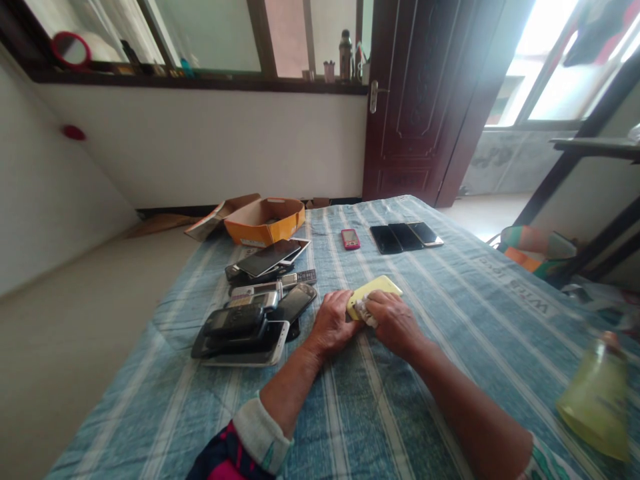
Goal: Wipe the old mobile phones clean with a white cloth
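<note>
A yellow-backed phone (384, 285) lies at the middle of the cloth-covered surface, its back facing up. My left hand (334, 323) grips its left end, fingers closed along the edge. In my right hand (395, 321) is a crumpled white tissue (366, 311), pressed against the phone's back near its lower left part. Left of my left hand, a pile of old phones (235, 321) is heaped up, some black and some silver. Beyond my hands lie a small pink phone (351, 239) and a row of three dark-screened phones (403, 237).
An open orange cardboard box (265, 223) stands at the far left edge of the blue striped cloth (320, 427). At the right edge is a yellowish transparent bottle (596, 397). Behind are a dark red door (420, 93) and a ledge (210, 83) with small items.
</note>
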The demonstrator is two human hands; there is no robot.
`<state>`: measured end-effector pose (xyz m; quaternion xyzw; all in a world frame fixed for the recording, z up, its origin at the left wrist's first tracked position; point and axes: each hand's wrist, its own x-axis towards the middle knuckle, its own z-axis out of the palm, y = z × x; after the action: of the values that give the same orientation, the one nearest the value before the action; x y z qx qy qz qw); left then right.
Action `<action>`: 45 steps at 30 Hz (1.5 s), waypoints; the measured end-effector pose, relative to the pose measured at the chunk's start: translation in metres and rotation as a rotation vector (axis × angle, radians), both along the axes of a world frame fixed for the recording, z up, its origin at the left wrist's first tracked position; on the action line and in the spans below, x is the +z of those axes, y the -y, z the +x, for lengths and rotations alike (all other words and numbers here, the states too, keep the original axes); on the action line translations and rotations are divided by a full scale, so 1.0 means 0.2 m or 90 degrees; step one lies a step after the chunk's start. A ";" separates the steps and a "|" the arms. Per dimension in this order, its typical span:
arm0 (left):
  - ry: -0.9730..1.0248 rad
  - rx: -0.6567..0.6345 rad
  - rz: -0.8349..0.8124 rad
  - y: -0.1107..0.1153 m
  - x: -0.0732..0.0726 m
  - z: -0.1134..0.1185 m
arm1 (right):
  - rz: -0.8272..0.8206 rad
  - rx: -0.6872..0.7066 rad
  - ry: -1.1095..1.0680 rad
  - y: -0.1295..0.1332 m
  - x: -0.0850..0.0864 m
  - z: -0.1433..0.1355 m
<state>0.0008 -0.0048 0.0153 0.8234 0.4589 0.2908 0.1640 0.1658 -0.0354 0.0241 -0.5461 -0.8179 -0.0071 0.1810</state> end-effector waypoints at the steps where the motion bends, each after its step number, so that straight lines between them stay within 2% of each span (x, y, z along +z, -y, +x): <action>1: -0.004 0.001 -0.005 0.00 0.00 0.00 | -0.001 -0.023 0.000 -0.02 0.00 0.03; 6: -0.014 0.010 -0.013 0.01 0.02 0.01 | -0.023 -0.189 0.000 -0.08 -0.02 0.19; 8: -0.016 0.011 -0.019 0.01 0.02 0.01 | -0.025 -0.216 0.006 -0.08 -0.03 0.20; 10: -0.016 0.013 -0.024 0.01 0.01 0.01 | -0.012 -0.192 0.017 -0.06 -0.03 0.16; 15: -0.005 0.008 -0.014 0.01 0.00 0.00 | 0.017 -0.041 0.027 0.02 -0.02 0.00; 17: -0.005 0.003 -0.008 0.01 -0.01 0.00 | 0.017 -0.024 0.021 0.03 -0.02 -0.01; 19: -0.008 0.005 -0.008 0.00 -0.01 0.00 | 0.013 -0.045 0.017 0.02 -0.02 0.02; 25: -0.012 -0.004 -0.018 0.01 -0.01 -0.01 | 0.016 -0.182 0.020 -0.05 -0.04 0.16; 29: -0.019 0.001 -0.028 0.01 0.00 -0.01 | 0.019 -0.196 0.012 -0.06 -0.05 0.18; 35: -0.019 0.009 -0.037 0.00 -0.01 -0.02 | 0.067 -0.121 -0.034 -0.06 -0.08 0.17; 42: 0.009 -0.001 -0.032 0.00 -0.02 -0.03 | 0.102 0.053 -0.084 -0.06 -0.09 0.12; 45: 0.067 0.005 -0.036 0.00 -0.03 -0.03 | 0.103 0.106 -0.096 -0.05 -0.09 0.08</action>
<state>-0.0061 -0.0046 0.0095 0.7999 0.4611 0.3215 0.2100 0.1821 -0.0262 0.0065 -0.4593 -0.8412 -0.0167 0.2850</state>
